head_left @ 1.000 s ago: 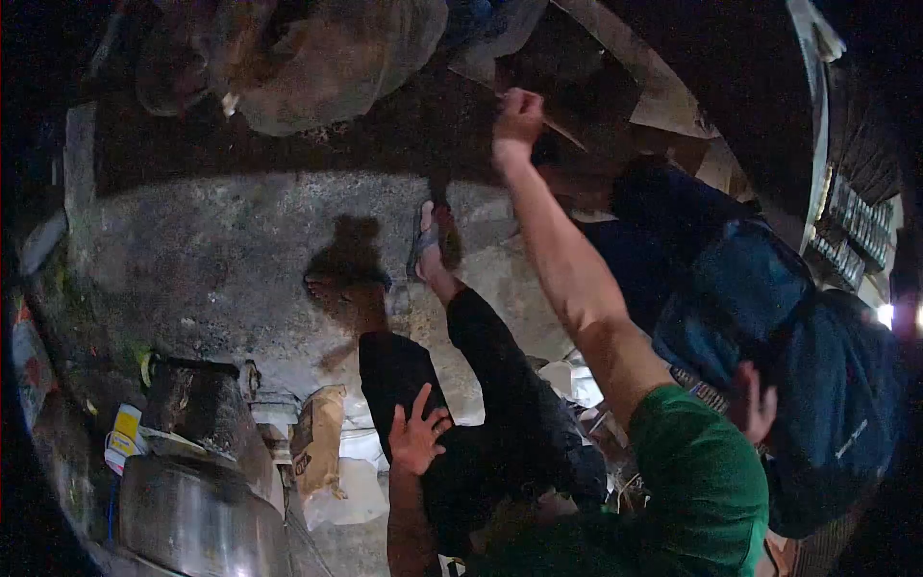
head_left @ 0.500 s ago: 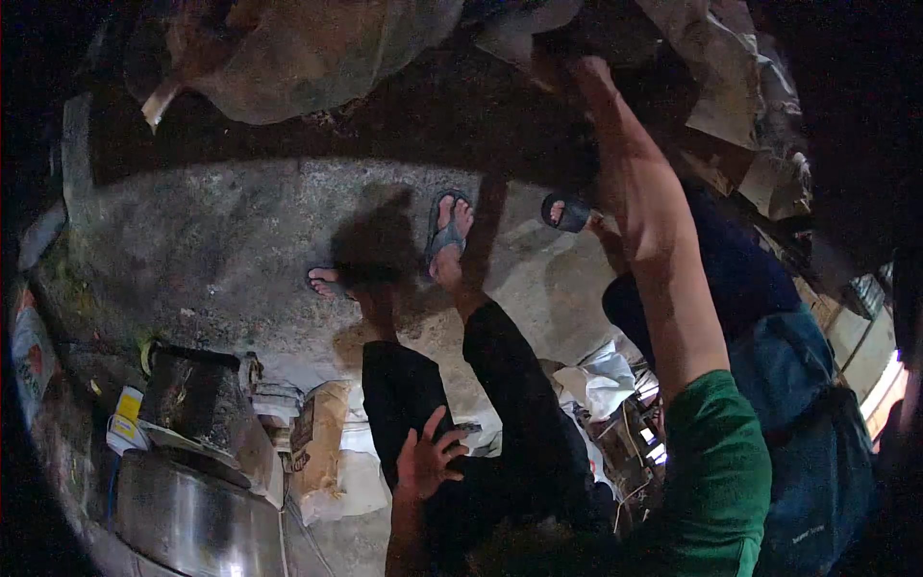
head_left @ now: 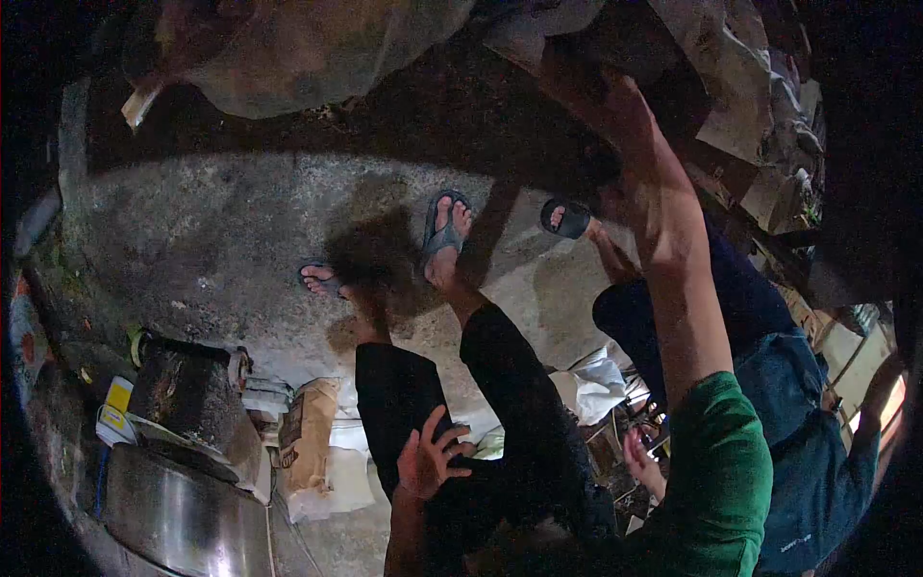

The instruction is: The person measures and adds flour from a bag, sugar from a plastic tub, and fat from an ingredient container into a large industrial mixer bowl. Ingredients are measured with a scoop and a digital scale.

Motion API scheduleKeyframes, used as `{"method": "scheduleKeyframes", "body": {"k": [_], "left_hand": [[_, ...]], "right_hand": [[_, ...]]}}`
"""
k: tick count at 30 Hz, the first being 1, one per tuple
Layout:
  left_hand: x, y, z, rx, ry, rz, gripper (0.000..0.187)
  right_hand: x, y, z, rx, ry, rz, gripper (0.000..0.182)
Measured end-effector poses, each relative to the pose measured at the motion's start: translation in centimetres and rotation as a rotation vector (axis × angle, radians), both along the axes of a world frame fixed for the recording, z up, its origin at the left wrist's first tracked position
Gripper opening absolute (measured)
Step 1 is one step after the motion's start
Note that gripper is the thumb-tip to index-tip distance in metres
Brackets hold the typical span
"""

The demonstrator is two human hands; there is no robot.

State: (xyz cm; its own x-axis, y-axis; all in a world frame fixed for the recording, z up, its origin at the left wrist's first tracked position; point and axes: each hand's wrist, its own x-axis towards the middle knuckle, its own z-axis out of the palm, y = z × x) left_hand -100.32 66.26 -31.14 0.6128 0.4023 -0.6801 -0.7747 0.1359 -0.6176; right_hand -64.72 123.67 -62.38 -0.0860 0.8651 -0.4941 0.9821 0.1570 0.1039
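My left hand (head_left: pixel 433 460) is held with spread fingers above my dark trousers (head_left: pixel 399 389), low in the view, and holds nothing. On the right, my bare arm reaches from a green sleeve (head_left: pixel 716 462) up toward the dark top area. My right hand (head_left: pixel 601 91) is in deep shadow there, near pale sheet-like material (head_left: pixel 697 58); its fingers and anything in them cannot be made out. A large pale sack or sheet (head_left: pixel 298 62) hangs over the top left. My feet, in flip-flops (head_left: pixel 445 226), rest on the rough floor (head_left: pixel 240 221).
Close by on the right is another person in dark blue clothing (head_left: pixel 784 404), with a sandalled foot (head_left: pixel 567 219) and a hand (head_left: pixel 642 464) low down. At lower left are a metal drum (head_left: pixel 187 510), a dark block (head_left: pixel 183 394), a brown paper bag (head_left: pixel 308 438) and a yellow-white box (head_left: pixel 115 409).
The other person's hand has come into view beside my green sleeve, and their body has shifted. My right forearm is slightly lower and further right. My left hand stays spread.
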Motion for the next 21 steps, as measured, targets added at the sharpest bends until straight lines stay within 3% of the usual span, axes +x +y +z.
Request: {"method": "scheduleKeyframes", "body": {"k": [7,14,21], "left_hand": [[-0.4,1.4,1.0,0.056,0.156,-0.22,0.066],[-1.2,1.5,1.7,0.089,0.221,-0.231,0.066],[-3.8,1.4,3.5,0.165,0.432,-0.132,0.067]], "right_hand": [[0.9,0.4,2.1,0.071,0.088,-0.04,0.026],[6.3,-0.7,14.0,0.202,0.286,-0.248,0.024],[12.7,-2.4,22.2,0.107,0.507,-0.553,0.021]]}}
